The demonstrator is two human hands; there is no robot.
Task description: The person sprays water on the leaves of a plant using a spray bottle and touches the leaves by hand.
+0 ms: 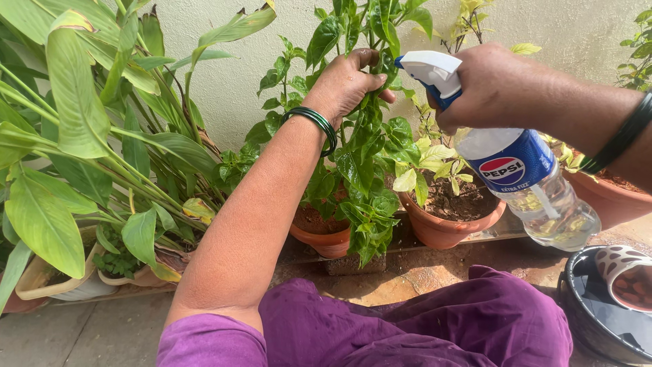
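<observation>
Gripping the leafy stems of a potted plant (363, 170), the left hand (348, 85) bunches foliage while the right hand (485, 85) is closed around a clear spray bottle (523, 183), its white nozzle (431, 71) aimed at the leaves. Too hard a squeeze could likely snap the thin stems. Room is tight: a wall (224, 81) behind, terracotta pots (445, 228) just beside, broad-leaved plants (75, 136) at left, a dark basin (598, 326) near the right knee.

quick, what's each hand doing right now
Left hand: closed around the leafy plant stem.
Right hand: closed on the spray bottle, at its white trigger head.
</observation>
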